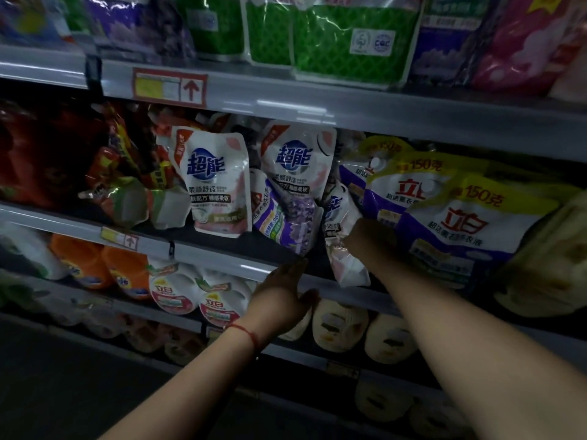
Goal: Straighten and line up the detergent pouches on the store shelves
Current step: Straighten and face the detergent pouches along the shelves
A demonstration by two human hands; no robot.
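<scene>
On the middle shelf (222, 258) stand white-and-pink detergent pouches: one upright at the left (214, 182), another behind at the centre (298, 160). A purple lavender pouch (286, 220) leans tilted in front of the centre one. My right hand (370, 241) is shut on a narrow white-and-pink pouch (344, 265) that hangs tilted over the shelf's front edge. My left hand (282, 296) rests open against the shelf's front rail, just below the lavender pouch. White, purple and yellow pouches (460, 223) stand stacked to the right.
Red and orange pouches (104, 166) crowd the middle shelf's left side. Green pouches (333, 42) sit on the top shelf above a red price tag (170, 87). Orange bottles (104, 265) and round white pouches (340, 325) fill the lower shelves. The dark floor lies at the lower left.
</scene>
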